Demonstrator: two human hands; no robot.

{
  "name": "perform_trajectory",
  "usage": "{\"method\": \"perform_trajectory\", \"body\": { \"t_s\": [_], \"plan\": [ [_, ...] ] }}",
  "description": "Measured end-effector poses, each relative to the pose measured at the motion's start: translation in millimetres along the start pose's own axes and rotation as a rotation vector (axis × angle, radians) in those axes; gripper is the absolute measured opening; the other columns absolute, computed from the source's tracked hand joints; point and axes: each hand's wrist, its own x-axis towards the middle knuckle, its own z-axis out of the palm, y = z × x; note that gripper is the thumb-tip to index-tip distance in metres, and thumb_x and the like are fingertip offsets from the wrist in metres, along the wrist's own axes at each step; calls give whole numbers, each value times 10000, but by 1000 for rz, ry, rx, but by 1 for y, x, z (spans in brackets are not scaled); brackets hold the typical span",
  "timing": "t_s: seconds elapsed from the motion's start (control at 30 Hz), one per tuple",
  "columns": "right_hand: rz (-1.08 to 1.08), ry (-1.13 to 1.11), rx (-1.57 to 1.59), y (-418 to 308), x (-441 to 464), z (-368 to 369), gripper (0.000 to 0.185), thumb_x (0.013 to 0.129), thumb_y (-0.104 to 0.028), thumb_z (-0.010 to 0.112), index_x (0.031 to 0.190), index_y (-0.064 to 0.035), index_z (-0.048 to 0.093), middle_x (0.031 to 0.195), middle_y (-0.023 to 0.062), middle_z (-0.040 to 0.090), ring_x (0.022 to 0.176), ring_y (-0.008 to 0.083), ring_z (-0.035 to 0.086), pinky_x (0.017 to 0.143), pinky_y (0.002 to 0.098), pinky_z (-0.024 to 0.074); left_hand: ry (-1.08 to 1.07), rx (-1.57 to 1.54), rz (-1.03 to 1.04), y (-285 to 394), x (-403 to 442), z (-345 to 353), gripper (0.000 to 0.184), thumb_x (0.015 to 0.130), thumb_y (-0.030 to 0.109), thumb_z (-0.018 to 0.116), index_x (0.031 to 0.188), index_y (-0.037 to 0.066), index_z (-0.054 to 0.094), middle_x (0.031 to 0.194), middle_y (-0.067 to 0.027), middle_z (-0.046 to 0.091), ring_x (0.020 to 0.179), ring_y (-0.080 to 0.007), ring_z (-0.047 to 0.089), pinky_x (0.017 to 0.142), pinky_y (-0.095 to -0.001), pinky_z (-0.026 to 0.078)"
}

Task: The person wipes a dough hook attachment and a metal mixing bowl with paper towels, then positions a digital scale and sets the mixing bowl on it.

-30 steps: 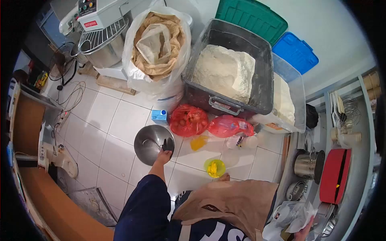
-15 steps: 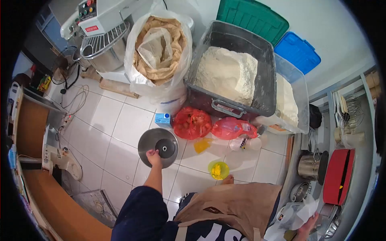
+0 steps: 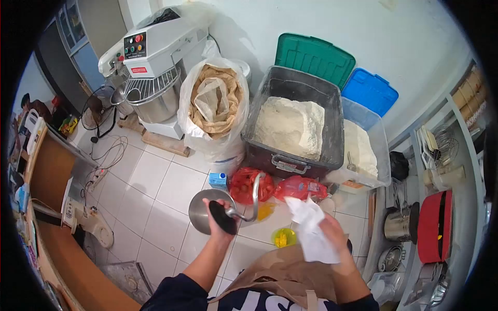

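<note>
Head view: directed down at the tiled floor (image 3: 155, 215), with the brown apron (image 3: 282, 262) near the lower edge.
Left hand (image 3: 223, 237): closed about the black disc (image 3: 222, 217) of the metal hook (image 3: 255, 197), fingers along one side, thumb apparently at the other.
Metal hook: raised in the air, partly in front of the steel bowl (image 3: 196, 207); curved shaft going out to the right, then upward, with the tip in front of the red bag (image 3: 241, 184).
Right hand (image 3: 334, 236): gripping a white sheet (image 3: 310, 230), some fingers hidden behind; paper or cloth, not possible to tell.
Between the hands: a clear gap, without contact of hook and sheet.
Handling of hook: by judgement, rather heavy for its size, fully stiff, smooth, perhaps slippery if greasy; weight likely pulling toward the curved end.
Hold on hook: good at the disc rim, as now, or at the shaft close beside the disc.
Handling of sheet: probably light and soft, easy to crumple; best gathered in the middle.
Steel bowl: on the floor, behind the left hand, partly covered by it.
Blue carton (image 3: 218, 179): upright, just beyond the bowl.
Yellow-green bowl (image 3: 293, 239): on the floor, with yellow lumps (image 3: 281, 239) inside.
</note>
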Motion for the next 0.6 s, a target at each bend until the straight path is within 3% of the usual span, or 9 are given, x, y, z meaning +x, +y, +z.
{"method": "perform_trajectory", "body": {
  "t_s": [0.13,0.23,0.27,0.37,0.4,0.43,0.5,0.53,0.6],
  "plan": [
    [-161,178,163,32,28,57,304,892,-102,484,1191,-52,500,1038,81,598,903,166,604,738,292,509,-272,-296,-340,-28,-35,29,574,787,706,412,854,161,581,740,-29,585,654,-182,560,610,-349,479],
    [-137,104,95,44,21,74,268,900,-143,512,1160,-77,519,1013,68,598,898,148,589,734,272,492,-321,-160,-586,-44,-57,37,606,757,708,459,994,166,590,885,-22,638,777,-166,609,627,-315,505],
    [-274,91,-205,48,21,71,261,889,-178,553,1123,-62,551,997,78,605,893,159,579,759,276,470,-176,-204,-566,-42,-82,77,568,789,669,457,984,151,586,878,-45,622,829,-186,613,686,-316,518],
    [-448,-239,-671,26,2,73,228,878,-176,572,1057,-35,587,991,90,614,873,187,580,787,288,452,-328,12,-594,-61,-74,52,529,819,626,448,967,136,580,882,-53,606,840,-199,610,719,-307,517],
    [-530,-347,-860,21,-1,72,225,841,-180,625,997,-19,612,995,102,618,875,211,583,805,311,448,-353,14,-696,-57,-80,56,490,840,582,444,947,120,564,891,-61,589,815,-208,608,707,-326,518],
    [-517,-362,-870,18,-5,72,245,826,-182,644,1009,-23,608,1003,102,618,874,215,583,804,313,448,-449,-243,-766,-53,-81,59,518,853,596,410,965,113,560,908,-72,587,820,-214,607,722,-346,518],
    [-491,-396,-883,17,-12,72,292,797,-185,681,1031,-31,599,1019,102,617,871,222,583,800,318,447,-442,-107,-706,-51,-89,63,606,839,662,367,995,105,547,919,-76,582,838,-219,608,746,-354,513],
    [-493,-363,-826,23,-13,72,379,791,-284,671,1055,-39,553,939,126,622,901,251,593,775,317,445,-382,20,-630,-50,-94,65,630,826,684,357,1005,109,542,921,-74,581,842,-218,607,750,-353,511],
    [-436,-308,-869,34,-17,67,431,780,-306,683,1068,-38,508,922,143,620,880,255,602,763,329,452,-258,248,-457,-51,-101,74,680,800,728,338,1025,117,533,925,-71,579,849,-215,606,759,-350,506]
  ]
}}
